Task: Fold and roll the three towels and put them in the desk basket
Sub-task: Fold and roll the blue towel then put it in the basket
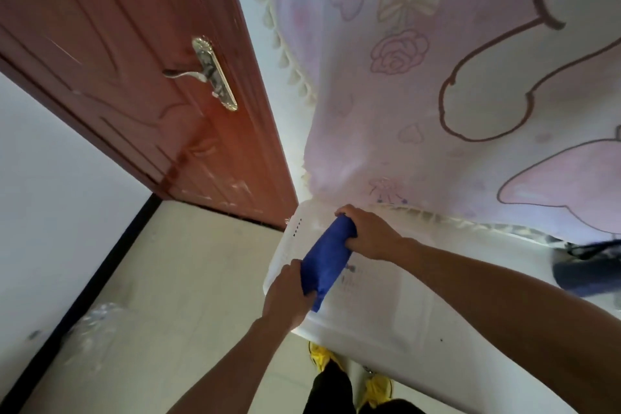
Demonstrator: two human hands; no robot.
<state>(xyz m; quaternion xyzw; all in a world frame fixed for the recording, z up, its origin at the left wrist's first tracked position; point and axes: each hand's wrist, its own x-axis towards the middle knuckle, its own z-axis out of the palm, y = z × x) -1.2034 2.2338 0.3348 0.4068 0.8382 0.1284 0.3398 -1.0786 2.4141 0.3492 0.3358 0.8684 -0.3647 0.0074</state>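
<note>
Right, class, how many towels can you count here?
1: a rolled blue towel, gripped at its ends by the left hand and right hand. A blurred dark shape at the right edge may be another.

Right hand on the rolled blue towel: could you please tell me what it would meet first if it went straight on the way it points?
Probably the far corner rim of the white plastic basket, just ahead of the right hand gripping the rolled blue towel; depth is unclear.

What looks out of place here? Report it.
Crumpled clear plastic lies on the floor at the left, like litter. The towel, held at its ends by the left hand and the right hand, looks neatly rolled.
</note>
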